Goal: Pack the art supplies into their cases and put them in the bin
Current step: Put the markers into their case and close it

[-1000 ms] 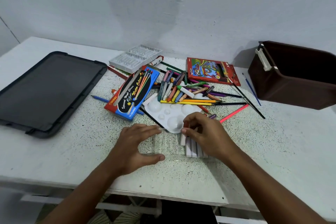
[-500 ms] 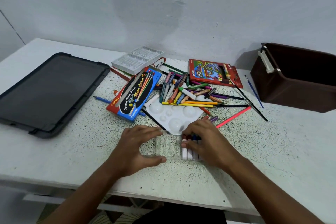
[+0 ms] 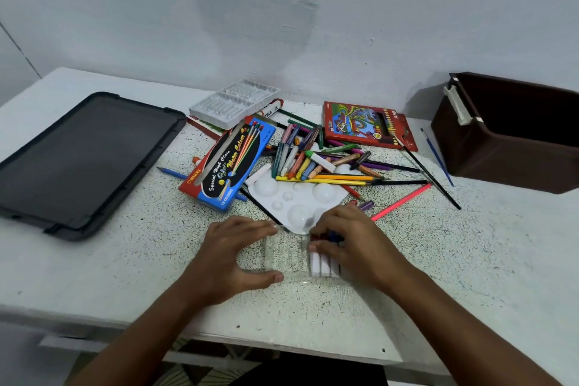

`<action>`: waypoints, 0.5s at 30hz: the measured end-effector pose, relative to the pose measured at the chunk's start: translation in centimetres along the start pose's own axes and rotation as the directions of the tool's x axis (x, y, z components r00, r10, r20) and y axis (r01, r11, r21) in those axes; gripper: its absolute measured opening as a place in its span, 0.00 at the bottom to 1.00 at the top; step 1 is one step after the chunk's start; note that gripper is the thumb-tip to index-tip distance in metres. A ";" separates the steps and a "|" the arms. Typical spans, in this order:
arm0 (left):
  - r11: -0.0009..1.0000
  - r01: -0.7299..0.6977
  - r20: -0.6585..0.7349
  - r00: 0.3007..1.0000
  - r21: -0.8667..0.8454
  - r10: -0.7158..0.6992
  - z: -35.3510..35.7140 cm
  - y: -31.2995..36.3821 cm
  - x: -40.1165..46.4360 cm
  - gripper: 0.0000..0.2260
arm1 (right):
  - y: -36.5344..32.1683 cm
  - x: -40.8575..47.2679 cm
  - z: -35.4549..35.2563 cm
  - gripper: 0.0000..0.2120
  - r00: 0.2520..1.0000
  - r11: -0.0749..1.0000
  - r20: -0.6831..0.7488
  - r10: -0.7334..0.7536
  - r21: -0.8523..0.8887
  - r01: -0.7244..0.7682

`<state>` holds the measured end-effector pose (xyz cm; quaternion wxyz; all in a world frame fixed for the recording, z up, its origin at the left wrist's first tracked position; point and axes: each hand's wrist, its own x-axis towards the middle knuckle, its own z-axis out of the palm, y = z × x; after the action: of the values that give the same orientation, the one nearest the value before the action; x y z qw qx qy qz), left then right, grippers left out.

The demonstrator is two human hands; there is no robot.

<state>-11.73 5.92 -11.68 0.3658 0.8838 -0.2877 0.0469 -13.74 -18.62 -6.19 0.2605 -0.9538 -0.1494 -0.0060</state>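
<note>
A clear plastic tray [image 3: 283,255] lies near the table's front edge with white paint tubes [image 3: 322,264] lined up in its right part. My left hand [image 3: 228,255] grips the tray's left end between fingers and thumb. My right hand [image 3: 351,244] lies over the tubes with its fingertips pressing on them. Behind the tray sits a white palette [image 3: 297,197], and beyond it a heap of crayons, pencils and markers [image 3: 316,163]. The brown bin [image 3: 507,141] stands at the far right.
A blue water-colour box [image 3: 232,163] and a red pencil box [image 3: 366,125] flank the heap. A white moulded insert [image 3: 233,102] lies at the back. A black lid [image 3: 81,160] covers the left. Brushes [image 3: 435,153] and a pink pencil [image 3: 401,202] lie near the bin.
My right hand has lowered a tube into the tray and now presses flat on the row. My left hand has kept its place on the tray's left end.
</note>
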 end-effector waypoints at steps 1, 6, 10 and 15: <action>1.000 0.003 0.002 1.000 0.001 -0.003 0.0 0.0 0.0 0.32 | -0.1 0.5 -0.3 0.11 1.000 0.999 -0.004 0.023 0.034 -0.023; 1.000 0.022 0.021 1.000 -0.003 -0.022 -0.2 0.1 0.1 0.33 | 0.9 5.4 -2.3 0.10 0.972 0.987 -0.171 0.161 0.049 -0.154; 1.000 0.030 0.016 0.999 -0.008 -0.030 -0.3 0.3 0.1 0.33 | 2.5 9.8 -2.4 0.16 0.958 0.969 -0.227 0.176 -0.132 -0.210; 0.999 0.045 0.009 0.999 -0.026 -0.045 -0.4 0.5 0.1 0.33 | 2.6 12.0 -2.0 0.17 0.967 0.932 -0.128 0.220 -0.267 -0.247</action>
<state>-11.84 5.82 -11.04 0.3772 0.8854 -0.2700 0.0311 -1.40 -18.36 -4.72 0.1285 -0.9906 -0.0198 -0.0419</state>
